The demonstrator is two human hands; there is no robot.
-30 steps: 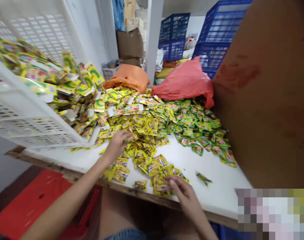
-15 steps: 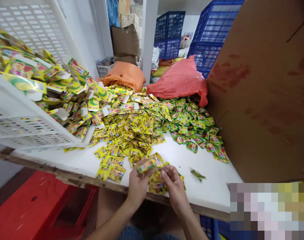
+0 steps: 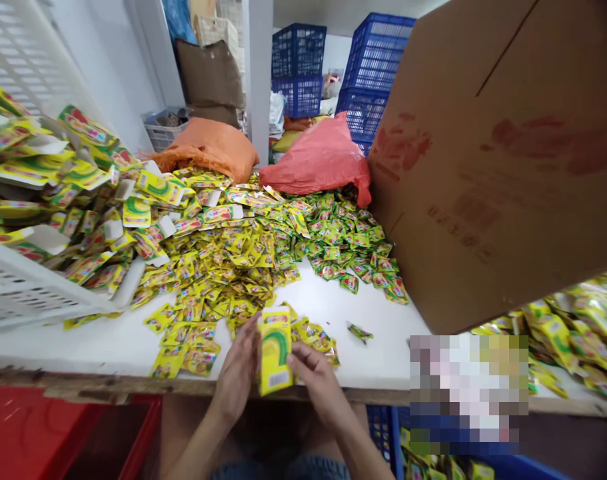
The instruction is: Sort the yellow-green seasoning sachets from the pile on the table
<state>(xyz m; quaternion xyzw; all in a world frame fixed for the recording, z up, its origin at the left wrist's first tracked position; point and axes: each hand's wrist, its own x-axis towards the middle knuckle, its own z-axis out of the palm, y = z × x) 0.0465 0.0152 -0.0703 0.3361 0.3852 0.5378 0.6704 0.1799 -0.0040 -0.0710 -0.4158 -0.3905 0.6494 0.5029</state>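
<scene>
A small yellow carton [image 3: 276, 353] with a green-and-yellow picture and a barcode stands upright above the table's front edge. Its left side is gripped by my left hand [image 3: 234, 377]. The thumb and fingers of my right hand [image 3: 320, 383] close on its right edge. Just behind the carton lie several yellow sachets [image 3: 317, 340]. More yellow sachets [image 3: 186, 350] rest left of my left hand, in front of a large heap of yellow sachets [image 3: 223, 260]. A single green sachet [image 3: 360, 333] lies to the right of my right hand.
A tilted white crate [image 3: 38, 287] spills yellow cartons [image 3: 153, 187] from the left. Green sachets [image 3: 333, 247] are heaped below a red sack [image 3: 318, 160]; an orange sack [image 3: 208, 148] is beside it. A big cardboard box [image 3: 463, 173] borders the right. A red stool [image 3: 33, 433] stands lower left.
The carton, tilted and low over the sachets before, now stands upright with its barcode face toward me. My hands have shifted left in view, and the camera has turned right.
</scene>
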